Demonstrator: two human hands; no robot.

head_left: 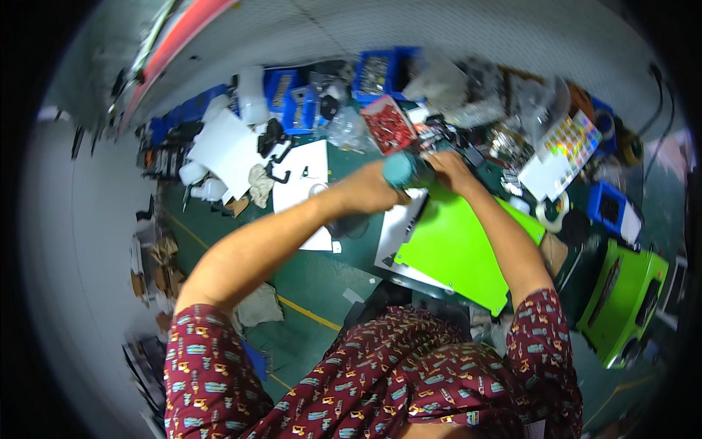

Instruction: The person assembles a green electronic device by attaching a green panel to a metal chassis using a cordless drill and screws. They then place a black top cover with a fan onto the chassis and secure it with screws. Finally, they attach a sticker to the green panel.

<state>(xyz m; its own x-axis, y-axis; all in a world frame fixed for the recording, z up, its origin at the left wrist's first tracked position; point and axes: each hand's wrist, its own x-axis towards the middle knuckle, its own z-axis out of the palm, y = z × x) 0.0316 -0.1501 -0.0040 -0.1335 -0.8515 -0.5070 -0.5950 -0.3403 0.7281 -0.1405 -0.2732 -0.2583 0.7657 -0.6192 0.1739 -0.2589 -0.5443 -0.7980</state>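
Note:
My left hand is wrapped round the grip of a teal and dark cordless drill. The drill's nose points right, toward the far end of a bright green panel. Below that hand is a dark blurred shape, perhaps the drill's battery end. My right hand is at the panel's far edge, close to the drill's nose, its fingers drawn together; what they pinch is hidden. The panel lies on the bench, partly over a white sheet with dark cut-outs, and small fasteners show along its near edge.
Blue bins of small parts line the back, beside a red-filled box and clear plastic bags. White sheets lie left. At right are a tape roll, a colourful sticker sheet and a green case.

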